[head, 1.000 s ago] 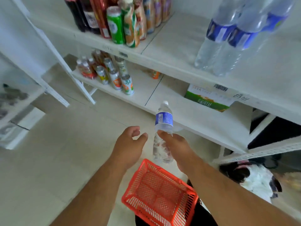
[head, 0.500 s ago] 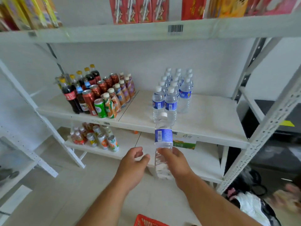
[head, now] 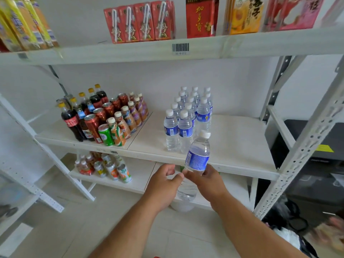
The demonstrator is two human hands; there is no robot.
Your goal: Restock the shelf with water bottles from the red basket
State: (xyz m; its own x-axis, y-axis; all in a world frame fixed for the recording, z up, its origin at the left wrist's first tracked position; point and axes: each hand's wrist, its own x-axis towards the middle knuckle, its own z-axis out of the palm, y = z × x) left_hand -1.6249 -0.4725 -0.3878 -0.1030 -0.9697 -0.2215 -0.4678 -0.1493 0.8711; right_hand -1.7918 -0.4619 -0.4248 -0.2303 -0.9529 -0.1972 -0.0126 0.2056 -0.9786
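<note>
My right hand (head: 205,180) grips a clear water bottle (head: 198,155) with a blue label and white cap around its middle, tilted a little to the right, just in front of the middle shelf (head: 238,146). My left hand (head: 163,180) is beside the bottle's lower part, fingers curled, thumb touching or almost touching it. On that shelf stand several rows of the same water bottles (head: 188,116), with bare board to their right. Of the red basket only a sliver (head: 157,257) shows at the bottom edge.
Cola bottles, cans and tea bottles (head: 104,118) fill the shelf's left half. Cans sit on the lower shelf (head: 106,167). Drink cartons (head: 141,21) line the top shelf. A perforated white upright (head: 305,138) stands at the right, with a dark cabinet and bags behind it.
My view has risen from the basket to the shelves. The right hand has lifted the bottle up to the middle shelf's front edge, and the left hand has followed beside it.
</note>
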